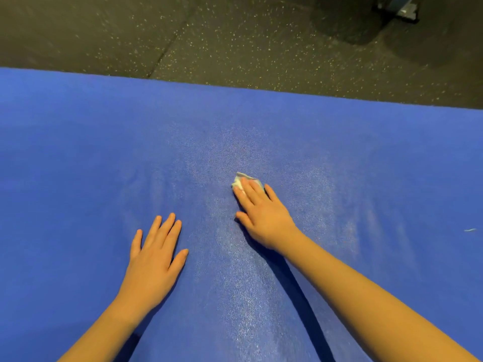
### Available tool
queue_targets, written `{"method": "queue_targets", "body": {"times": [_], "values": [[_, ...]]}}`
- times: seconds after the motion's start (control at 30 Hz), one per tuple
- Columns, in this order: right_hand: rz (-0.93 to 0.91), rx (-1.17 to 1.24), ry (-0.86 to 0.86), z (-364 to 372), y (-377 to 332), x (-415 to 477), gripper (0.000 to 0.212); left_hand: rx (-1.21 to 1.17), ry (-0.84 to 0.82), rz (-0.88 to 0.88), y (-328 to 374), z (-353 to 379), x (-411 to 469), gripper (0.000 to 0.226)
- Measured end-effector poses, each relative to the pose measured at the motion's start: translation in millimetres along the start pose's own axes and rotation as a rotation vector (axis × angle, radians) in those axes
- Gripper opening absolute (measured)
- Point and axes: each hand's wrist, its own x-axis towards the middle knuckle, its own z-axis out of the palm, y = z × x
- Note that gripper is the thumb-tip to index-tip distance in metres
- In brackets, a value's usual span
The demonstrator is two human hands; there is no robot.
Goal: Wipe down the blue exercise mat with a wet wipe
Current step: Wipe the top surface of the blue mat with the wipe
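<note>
Blue exercise mat [78,152] filled most of the view, lying flat on the floor, its far edge running across the upper part of the picture. Dark speckled rubber floor [235,35] showed beyond that edge, with a seam line running through it. A paler, glistening band [235,257] ran down the middle of the mat between the two arms, widening toward the far side; faint creases sat in the mat surface on either side of it.

Both forearms were bare and reached in from the near edge. Left grip [154,259] lay palm-down on the mat, fingers straight and slightly spread, holding nothing, well left of the wet band. Right grip [261,215] was further out, near the mat's centre, palm-down with fingers straight, pressing the wet wipe [239,180] flat against the mat. The wipe was bunched small and white, and only its far end showed past the fingertips.

A blue-grey object [400,6] sat partly cut off at the top right on the floor; could not tell what it was. A small pale scrap [470,230] lay on the mat near the right edge.
</note>
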Motion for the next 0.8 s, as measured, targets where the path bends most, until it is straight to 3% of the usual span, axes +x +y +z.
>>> {"method": "queue_targets", "body": {"times": [0.07,0.17,0.23,0.43,0.6,0.8], "values": [[0.005,0.036,-0.001,5.5,-17.2,-11.9,0.087,-0.010,-0.026,-0.008,0.0,-2.3,-8.2,0.080],[-0.252,0.050,-0.111,17.8,-44.2,-42.3,0.082,0.012,-0.055,0.000,-3.2,-3.6,-15.6,0.090],[-0.329,0.048,-0.163,17.9,-47.4,-55.5,0.078,0.024,-0.071,0.009,-4.3,-5.0,-19.1,0.094],[-0.030,-0.024,-0.166,9.7,-44.4,-61.9,0.064,0.029,-0.126,-0.023,2.2,-10.5,-27.5,0.094],[-0.267,0.060,-0.264,28.5,-80.2,-105.4,0.088,0.055,-0.157,0.005,-0.5,-11.8,-46.5,0.096],[-0.054,0.040,-0.225,21.1,-78.6,-108.2,0.063,0.000,-0.196,0.035,-4.7,-15.3,-65.8,0.087]]}}
